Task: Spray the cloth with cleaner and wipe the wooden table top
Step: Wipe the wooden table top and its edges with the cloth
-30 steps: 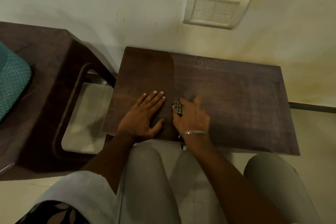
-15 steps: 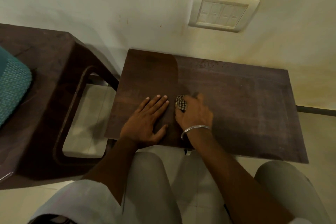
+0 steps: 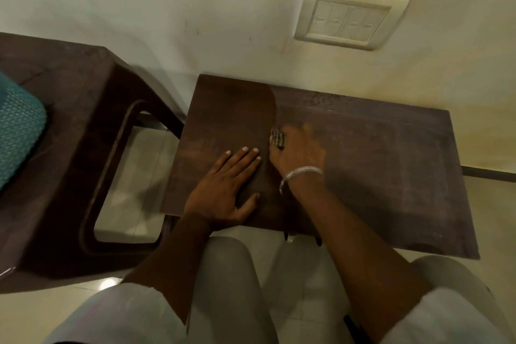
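1. The bunched checked cloth (image 3: 277,137) lies mid-left on the wooden table top (image 3: 377,170), gripped under the blurred right hand (image 3: 297,152), whose fingers curl over it.
2. The left hand (image 3: 226,187) lies flat just beside it, fingers straight and together, thumb apart.
3. The rectangular dark-brown top, duller on its right part, meets a stained cream wall (image 3: 167,8) bearing a 4-switch plate (image 3: 349,19).

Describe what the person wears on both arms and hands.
Both forearms are bare. The left sleeve and right sleeve are pale and end near the elbows. A thin silver bangle circles the right wrist. The left hand shows no ring or band.
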